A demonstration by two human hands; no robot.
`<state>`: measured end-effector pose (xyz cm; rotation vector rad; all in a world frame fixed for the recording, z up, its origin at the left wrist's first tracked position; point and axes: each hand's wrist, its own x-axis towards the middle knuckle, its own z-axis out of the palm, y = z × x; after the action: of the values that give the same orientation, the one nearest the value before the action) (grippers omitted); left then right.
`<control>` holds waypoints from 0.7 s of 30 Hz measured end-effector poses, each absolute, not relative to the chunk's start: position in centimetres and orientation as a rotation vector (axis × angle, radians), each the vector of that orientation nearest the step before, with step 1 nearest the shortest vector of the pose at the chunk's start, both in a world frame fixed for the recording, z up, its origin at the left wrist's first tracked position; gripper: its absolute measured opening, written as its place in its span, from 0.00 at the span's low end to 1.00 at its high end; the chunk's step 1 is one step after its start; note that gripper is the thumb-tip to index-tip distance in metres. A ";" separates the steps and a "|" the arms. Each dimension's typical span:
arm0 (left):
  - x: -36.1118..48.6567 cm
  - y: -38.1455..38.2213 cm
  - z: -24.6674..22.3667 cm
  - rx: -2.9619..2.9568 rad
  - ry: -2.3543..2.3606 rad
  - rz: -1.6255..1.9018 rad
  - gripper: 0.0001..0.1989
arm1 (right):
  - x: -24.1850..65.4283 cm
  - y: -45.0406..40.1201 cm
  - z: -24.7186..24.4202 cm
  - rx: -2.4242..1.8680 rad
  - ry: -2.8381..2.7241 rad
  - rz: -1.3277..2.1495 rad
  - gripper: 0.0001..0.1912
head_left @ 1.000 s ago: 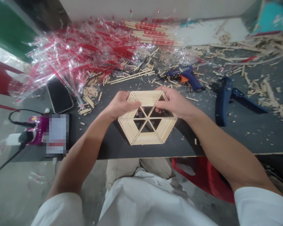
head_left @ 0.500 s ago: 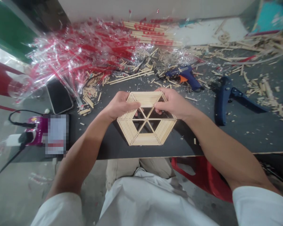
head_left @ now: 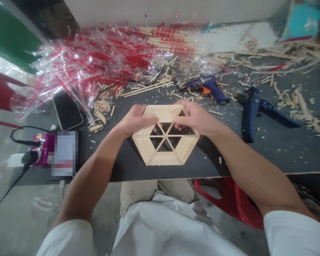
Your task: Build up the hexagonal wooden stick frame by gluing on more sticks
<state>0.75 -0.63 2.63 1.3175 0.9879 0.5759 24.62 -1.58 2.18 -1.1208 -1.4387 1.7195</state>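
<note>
Holds a hexagonal frame of pale sticks (head_left: 165, 136) in two bare hands, in front of the body and near the front edge of a dark desk (head_left: 272, 156); cannot tell whether touching the surface or raised just above. Grips the upper left side with the left hand (head_left: 135, 119), with thumb laid across the stacked sticks and fingers curled round underneath, partly visible through the middle. Grips the upper right corner with the right hand (head_left: 193, 115) — with fingers bent narrowly round the border, some reaching into the dark gap just inside. Shows thin spokes meeting at the centre of the frame, with layered bands along the top, bottom, upper left and both lower sides.

Beyond the hands, on the desk, a blue glue gun (head_left: 209, 87) with an orange trigger, among scattered offcuts (head_left: 101, 110). Farther right, a dark blue hand tool (head_left: 249, 117), lying with handles spread. Behind the left hand, a few long loose sticks (head_left: 148, 89); farther back, a heap of red and clear plastic wrappers (head_left: 96, 57) beside red-marked stick bundles (head_left: 173, 41). Off to the left, a dark phone (head_left: 68, 109) and, nearer, a device with a blurred screen (head_left: 64, 153) — just beside a purple power adapter (head_left: 42, 149) with cables.
</note>
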 end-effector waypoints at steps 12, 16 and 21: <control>1.0 -0.8 2.2 1.273 0.930 0.668 0.22 | 25.1 -0.8 1.4 -1.070 -1.454 1.711 0.21; 1.0 -0.7 2.1 1.193 0.919 0.678 0.24 | 24.9 -0.9 1.8 -1.050 -1.441 1.698 0.21; 0.9 -0.8 2.4 1.189 0.906 0.691 0.23 | 24.8 -1.1 2.1 -1.022 -1.431 1.709 0.22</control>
<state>0.92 -0.81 2.45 1.1889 0.9057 0.6911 24.77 -1.09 2.07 -1.0218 -1.4313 1.7095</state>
